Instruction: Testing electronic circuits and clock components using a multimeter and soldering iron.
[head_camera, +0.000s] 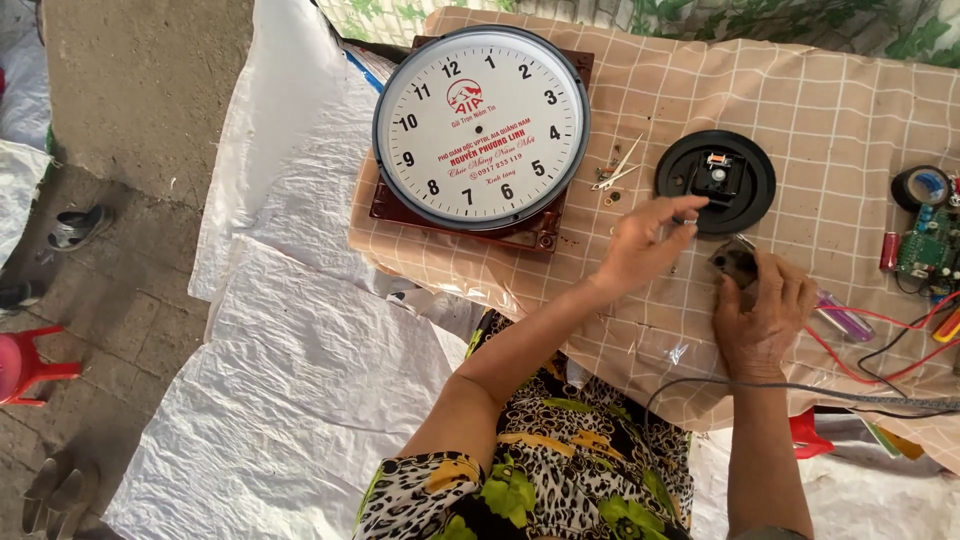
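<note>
On the checked cloth: work surface: a table (800, 110) under a beige checked cover; its near edge is by the person's lap.
Left hand (640, 245): fingers spread fairly wide, tips reaching to the near rim of the black round disc (715, 182); whether they pinch anything, I cannot tell.
Right hand (765, 315): fingers curled closed around a small dark part (737, 262), near the near edge, just below the disc.
Disc: lies flat toward the far right of the table, a small mechanism at its middle.
Wall clock (481, 127): 1 white dial, face up on a red-brown block at the far left corner.
Loose bits: thin clock hands (618, 172) lie between clock and disc.
Risk: the clock overhangs its block, so a knock could tip it; a sleeve sweep might scatter the loose hands; red wires (870, 365) near the right wrist could snag.
</note>
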